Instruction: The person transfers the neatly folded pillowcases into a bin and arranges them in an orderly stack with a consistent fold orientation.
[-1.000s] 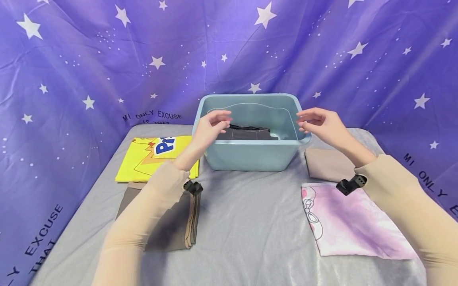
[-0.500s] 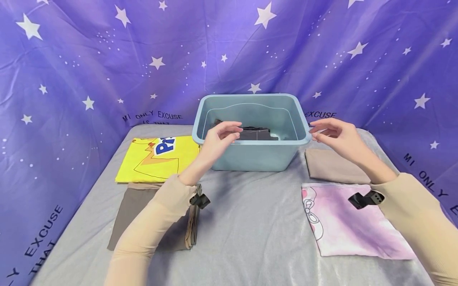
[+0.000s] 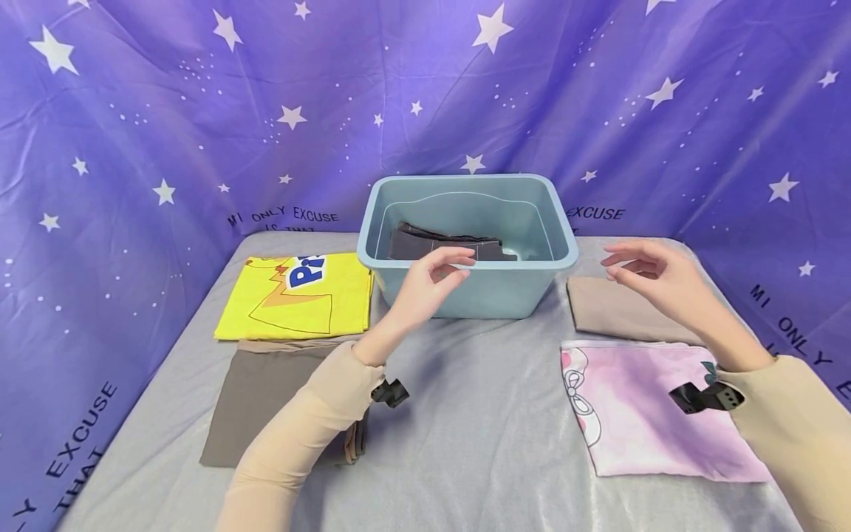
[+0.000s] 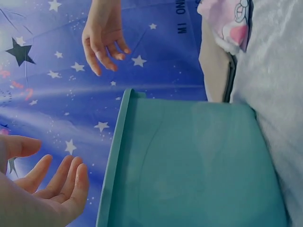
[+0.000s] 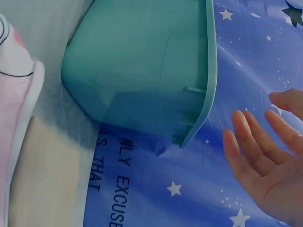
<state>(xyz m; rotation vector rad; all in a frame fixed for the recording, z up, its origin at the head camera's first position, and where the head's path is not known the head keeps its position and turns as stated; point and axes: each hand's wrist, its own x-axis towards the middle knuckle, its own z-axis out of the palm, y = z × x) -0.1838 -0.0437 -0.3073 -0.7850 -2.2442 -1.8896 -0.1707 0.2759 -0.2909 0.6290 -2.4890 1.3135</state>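
Observation:
My left hand (image 3: 431,290) hovers before the front wall of a blue-green plastic bin (image 3: 479,292), fingers relaxed and holding nothing. To the bin's right, my right hand (image 3: 654,272) hangs in the air above a folded taupe cloth (image 3: 601,307), its fingers loosely bent around nothing. Inside the bin lies a folded dark grey garment (image 3: 445,244), partly hidden by the front rim. In the left wrist view the bin's side (image 4: 199,161) fills the middle, with both hands apart from it. The right wrist view also shows the right palm (image 5: 270,170) bare.
A folded yellow printed garment (image 3: 292,295) lies left of the bin, with a folded brown-grey one (image 3: 266,399) in front of it. On the right is a folded pink-and-white garment (image 3: 658,414). A grey cloth (image 3: 465,443) covers the table; a purple starry curtain (image 3: 425,89) stands behind.
Both hands have drawn back from over the bin toward the camera and shifted right. The dark garment inside the bin shows more fully now. The other folded clothes have stayed in place.

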